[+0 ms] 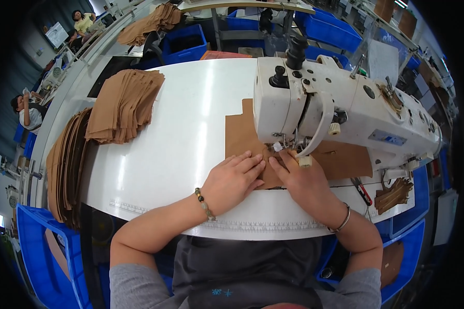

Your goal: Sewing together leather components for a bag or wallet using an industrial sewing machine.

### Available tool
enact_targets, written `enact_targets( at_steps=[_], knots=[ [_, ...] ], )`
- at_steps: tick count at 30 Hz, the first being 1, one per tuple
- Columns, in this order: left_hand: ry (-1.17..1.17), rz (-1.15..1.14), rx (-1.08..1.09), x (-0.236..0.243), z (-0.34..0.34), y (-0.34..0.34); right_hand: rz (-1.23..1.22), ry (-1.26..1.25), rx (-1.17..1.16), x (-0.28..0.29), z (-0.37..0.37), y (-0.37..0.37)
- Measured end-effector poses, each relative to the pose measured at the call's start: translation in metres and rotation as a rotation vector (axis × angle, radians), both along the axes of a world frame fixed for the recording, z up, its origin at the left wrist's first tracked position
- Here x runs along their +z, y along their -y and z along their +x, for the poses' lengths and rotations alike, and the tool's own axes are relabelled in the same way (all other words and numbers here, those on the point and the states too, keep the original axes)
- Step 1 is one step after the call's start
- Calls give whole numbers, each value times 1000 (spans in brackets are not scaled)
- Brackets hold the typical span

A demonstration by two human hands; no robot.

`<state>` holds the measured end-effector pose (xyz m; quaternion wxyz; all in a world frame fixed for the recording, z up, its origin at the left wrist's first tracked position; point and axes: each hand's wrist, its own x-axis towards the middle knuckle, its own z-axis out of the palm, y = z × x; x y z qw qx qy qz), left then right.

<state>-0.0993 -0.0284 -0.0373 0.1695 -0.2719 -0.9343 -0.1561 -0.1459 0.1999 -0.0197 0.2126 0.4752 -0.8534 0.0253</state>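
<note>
A brown piece of fabric (242,130) lies under the needle area of a white sewing machine (314,98) and stretches out to its right. My left hand (235,177) rests flat on the near left part of the fabric, fingers stretched out and holding nothing. Close by, my right hand (303,177) presses on the fabric just below the presser foot, its fingers extended. The fingertips of both hands nearly meet in front of the needle. The machine head partly hides the right fingertips and the stitching spot.
Stacks of brown fabric pieces (122,105) lie at the table's left, some hanging over the edge (67,165). Red-handled snips (362,191) and a small bundle of brown strips (394,195) sit at right. Blue bins (44,247) stand around the white table (180,139).
</note>
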Motion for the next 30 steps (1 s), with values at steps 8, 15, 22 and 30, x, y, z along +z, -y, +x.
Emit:
enact_targets(
  at_steps=[8, 15, 22, 30],
  knots=[
    [23, -50, 11, -5, 0, 0, 53, -24, -43, -9, 3, -9],
    [3, -38, 13, -6, -5, -4, 36, 20, -76, -11, 1, -13],
    [31, 26, 12, -11, -13, -3, 88, 14, -81, 6, 4, -15],
    [5, 123, -49, -20, -20, 1, -525, -504, -497, 128, -45, -283]
  ],
)
